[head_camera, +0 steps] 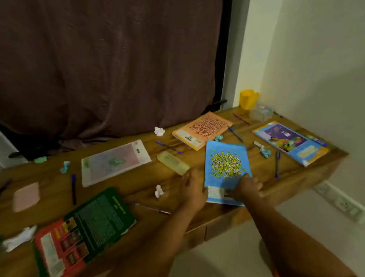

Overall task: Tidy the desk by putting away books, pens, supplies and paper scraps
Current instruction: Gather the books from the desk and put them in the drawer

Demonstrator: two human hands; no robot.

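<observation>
A blue book with yellow lettering point(226, 163) lies near the front edge of the wooden desk point(193, 207). My left hand point(192, 188) holds its near left corner and my right hand point(248, 186) grips its near right edge, fingers curled over the cover. An orange book point(202, 130) lies just behind it. A blue-and-purple book point(290, 142) sits at the far right, a pale pink book point(115, 161) in the middle and a green-and-red book point(84, 231) at the near left. Several pens, such as a dark one point(73, 188), and crumpled paper scraps point(159, 191) are scattered about.
A yellow cup point(248, 99) and a clear plastic box point(261, 113) stand in the far right corner by the wall. A translucent case point(173, 162) lies left of the blue book and a pink pad point(26, 196) at the left. A dark curtain point(100, 55) hangs behind the desk.
</observation>
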